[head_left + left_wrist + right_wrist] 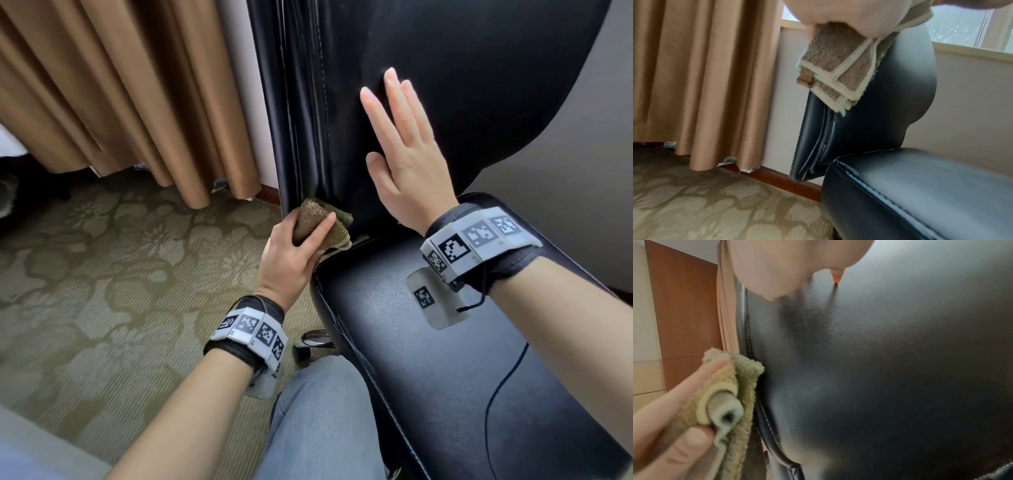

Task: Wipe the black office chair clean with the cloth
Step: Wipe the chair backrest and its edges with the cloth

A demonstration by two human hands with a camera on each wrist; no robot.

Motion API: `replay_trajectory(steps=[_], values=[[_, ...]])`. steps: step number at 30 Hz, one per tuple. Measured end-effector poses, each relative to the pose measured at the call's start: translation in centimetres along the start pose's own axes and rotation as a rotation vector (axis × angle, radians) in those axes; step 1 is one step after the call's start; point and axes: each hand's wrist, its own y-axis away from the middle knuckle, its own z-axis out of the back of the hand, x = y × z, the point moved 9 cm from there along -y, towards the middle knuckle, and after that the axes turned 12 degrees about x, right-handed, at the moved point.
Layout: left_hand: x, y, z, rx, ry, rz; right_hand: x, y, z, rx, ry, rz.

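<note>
The cloth (320, 222) sits just left of centre in the head view – a folded terry square, olive-brown pile with a cream stitched border, soft and light by the look of it, so it should bunch and slip unless pinched firmly across the fold. The left hand (291, 253) grips it that way, thumb over the top, pressing it against the stitched side seam at the foot of the black office chair (445, 85) backrest. The right hand (400, 154) lies flat with fingers straight on the backrest, centre of frame, likely steadying it. The upholstery is smooth, faintly pebbled black leatherette with pale stitching – padded, probably slick under a damp cloth – and the creased seam folds look like dust traps
</note>
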Motion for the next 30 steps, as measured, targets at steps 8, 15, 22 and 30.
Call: replay_trajectory(steps=[8, 15, 22, 30], values=[[0.9, -1.5, 2.3, -0.179, 0.095, 0.081, -0.1, 0.1, -0.3, -0.009, 0.001, -0.008], [2.4, 0.8, -1.2, -0.046, 0.034, 0.122, -0.2, 0.1, -0.4, -0.026, 0.023, -0.004], [4.6, 3.6, -2.2, 0.065, 0.004, 0.118, -0.1, 0.3, -0.9, -0.064, 0.032, -0.03], [1.1, -0.7, 1.3, -0.162, 0.077, -0.008, 0.7, 1.9, -2.0, -0.05, 0.168, 0.008]])
